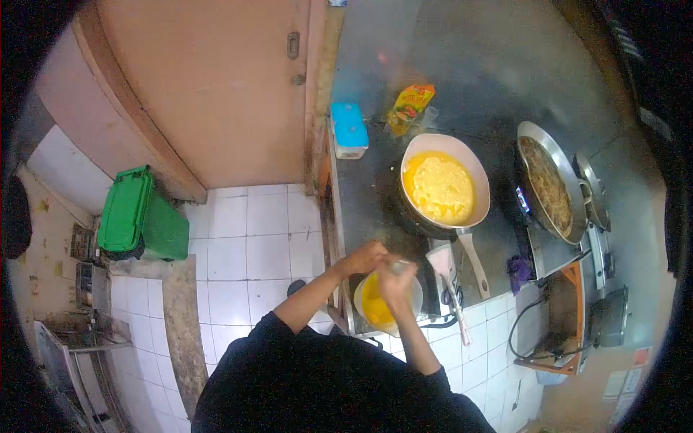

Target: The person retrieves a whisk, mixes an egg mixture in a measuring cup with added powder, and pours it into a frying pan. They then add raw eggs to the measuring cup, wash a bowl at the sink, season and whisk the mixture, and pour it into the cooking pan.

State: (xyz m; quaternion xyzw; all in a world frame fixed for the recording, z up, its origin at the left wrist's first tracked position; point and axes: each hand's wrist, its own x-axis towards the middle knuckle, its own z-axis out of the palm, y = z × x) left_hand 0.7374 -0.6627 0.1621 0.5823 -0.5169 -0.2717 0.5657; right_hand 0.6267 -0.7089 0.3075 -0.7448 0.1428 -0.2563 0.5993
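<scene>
At the front edge of the counter stands a pale bowl (355, 297) with yellow liquid like beaten egg in it. My left hand (367, 257) is closed at the bowl's far side; what its fingers hold is too small to make out. Over the bowl, my right hand (395, 283) is wrapped round a greyish utensil, whose lower part is hidden. Beyond my hands, a cream pan (476, 164) holds a yellow egg layer (438, 189) with liquid around it. A pale spatula (442, 261) lies right of my right hand, its handle over the counter's edge.
A large metal pan (556, 155) with brown food stands to the right. At the back are a blue-lidded container (349, 126) and a yellow packet (413, 102). A purple cloth (519, 273) lies near the counter edge. A green bin (137, 216) stands on the floor at left.
</scene>
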